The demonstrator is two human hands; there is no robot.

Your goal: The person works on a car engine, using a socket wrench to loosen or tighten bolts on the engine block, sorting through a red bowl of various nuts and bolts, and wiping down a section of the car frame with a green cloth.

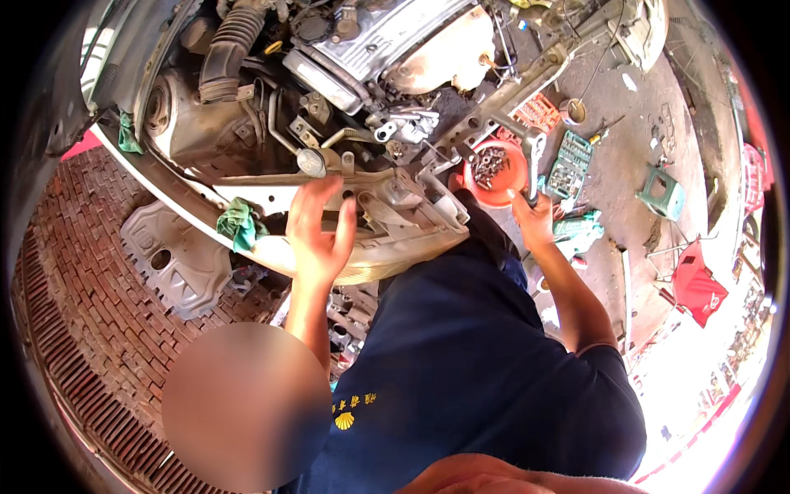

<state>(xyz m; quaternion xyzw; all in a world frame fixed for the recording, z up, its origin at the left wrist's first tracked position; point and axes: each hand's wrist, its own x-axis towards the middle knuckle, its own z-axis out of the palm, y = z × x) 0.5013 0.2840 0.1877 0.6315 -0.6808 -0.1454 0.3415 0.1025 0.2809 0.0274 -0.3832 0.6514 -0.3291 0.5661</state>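
Note:
My left hand (pixel 317 235) is open over the car's pale front crossmember (pixel 271 198), its fingers spread and a little blurred; nothing shows in it. A radiator cap-like round metal part (pixel 311 161) sits just beyond the fingertips. On the right, my right hand (pixel 535 219) is closed around the handle of a metal ratchet wrench (pixel 536 165), whose head points away from me. Beside the wrench, to its left, is a red bowl (pixel 512 196) with many bolts (pixel 490 167) in it.
The engine (pixel 370 49) fills the open bay ahead. Green socket cases (pixel 569 165), an orange tool tray (pixel 536 113), a green stool (pixel 661 194) and a red folding seat (pixel 698 284) stand at right. Green rags (pixel 239 224) hang on the car's edge; a grey cover (pixel 177 255) lies on bricks.

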